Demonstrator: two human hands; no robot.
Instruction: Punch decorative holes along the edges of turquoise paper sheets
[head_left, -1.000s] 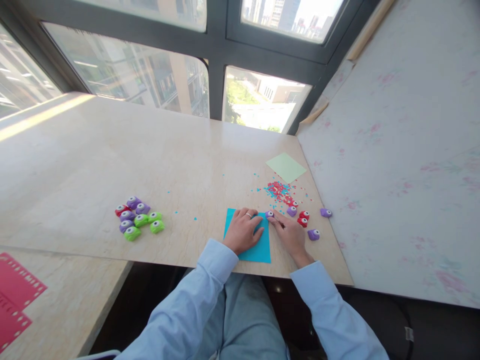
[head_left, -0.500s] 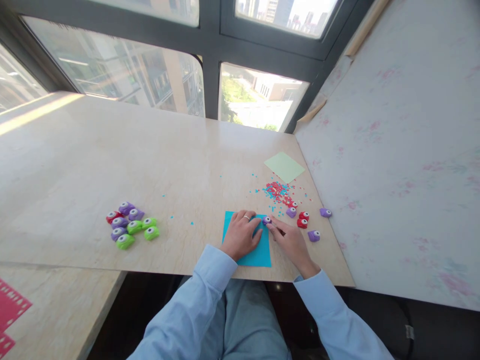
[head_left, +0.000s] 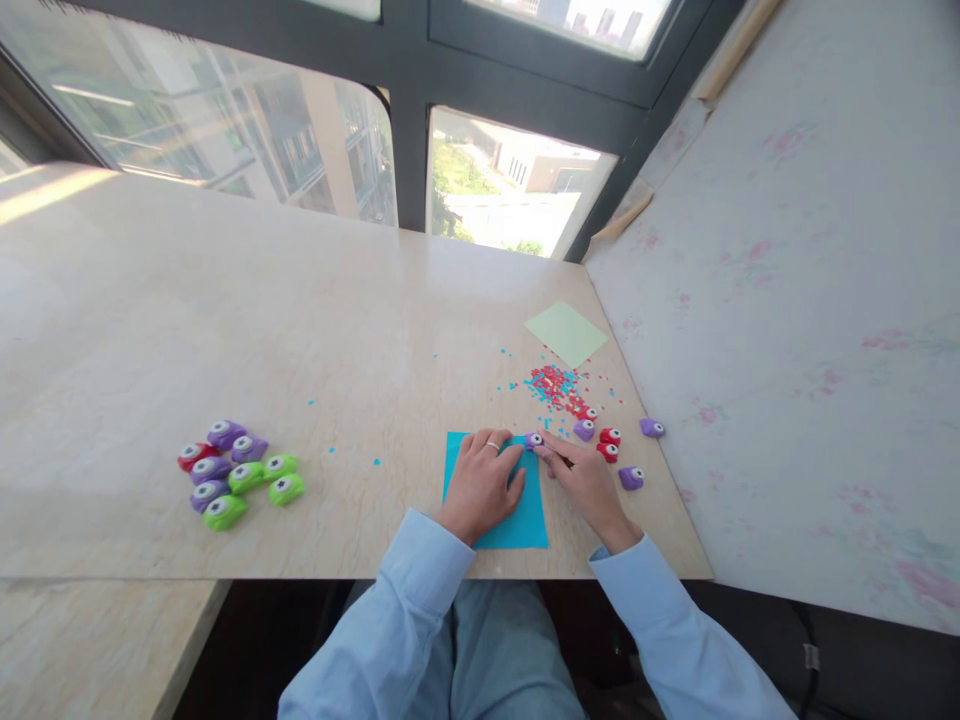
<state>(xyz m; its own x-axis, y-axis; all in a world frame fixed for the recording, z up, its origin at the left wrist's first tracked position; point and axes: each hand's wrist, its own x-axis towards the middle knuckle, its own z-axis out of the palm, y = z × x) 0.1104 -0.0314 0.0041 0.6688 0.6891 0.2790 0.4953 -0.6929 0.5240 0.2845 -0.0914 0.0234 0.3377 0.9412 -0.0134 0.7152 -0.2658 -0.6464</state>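
Observation:
A sheet of blue paper (head_left: 529, 525) lies on the table before me. My left hand (head_left: 484, 487) rests flat on it, fingers stretched out and a ring on one of them. At the paper's upper right edge sits a small purple craft punch (head_left: 533, 441), held by the fingers of my right hand (head_left: 583, 483). The underside of the punch and the paper's edge in it are hidden. Just beyond lies a heap of red and blue paper bits (head_left: 553, 385). Beside my right hand are red punches (head_left: 608, 452) and a purple punch (head_left: 631, 478).
A pale green sheet (head_left: 567, 334) lies behind the paper bits. Several purple, red and green punches (head_left: 246, 477) are grouped at the left. A few blue bits (head_left: 376, 462) are scattered between. The floral wall (head_left: 787, 350) bounds the right side, the window (head_left: 510, 185) the back.
The camera view has shifted slightly, so the left-hand group of punches appears farther left. Both hands keep nearly the same pose at the paper and punch.

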